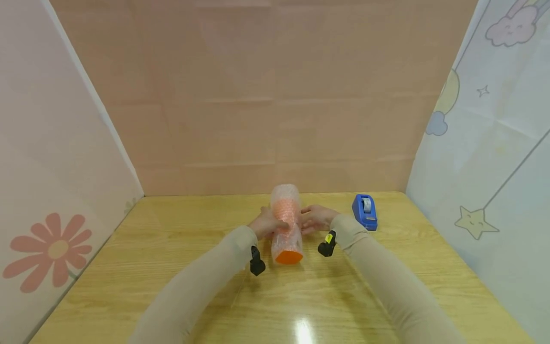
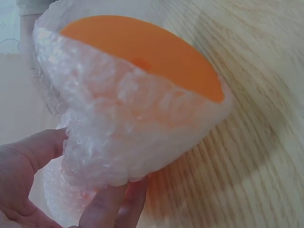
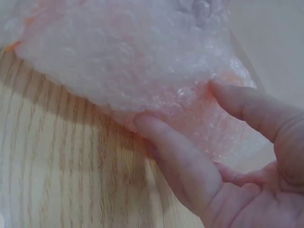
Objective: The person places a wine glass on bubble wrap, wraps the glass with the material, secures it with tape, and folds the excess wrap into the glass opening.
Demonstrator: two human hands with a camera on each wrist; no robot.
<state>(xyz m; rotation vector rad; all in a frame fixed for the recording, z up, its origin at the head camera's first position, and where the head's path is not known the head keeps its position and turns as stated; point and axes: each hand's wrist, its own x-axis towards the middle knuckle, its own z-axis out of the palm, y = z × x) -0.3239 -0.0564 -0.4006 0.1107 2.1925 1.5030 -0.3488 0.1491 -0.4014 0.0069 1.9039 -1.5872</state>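
An orange object in clear bubble wrap lies lengthwise on the wooden table, narrower at its middle. Its flat orange end is left uncovered by the wrap and faces the near side. The left hand grips the narrow part from the left, thumb over the top; in the left wrist view its fingers curl beneath the wrap. From the right side, the right hand holds the same bundle, with thumb and fingers against the bubble wrap. Most of the object's shape is hidden by the wrap.
A blue tape dispenser with a roll of tape stands to the right of the right hand. Behind the wooden table rises a brownish-pink backdrop. Patterned panels flank the table on the left and right.
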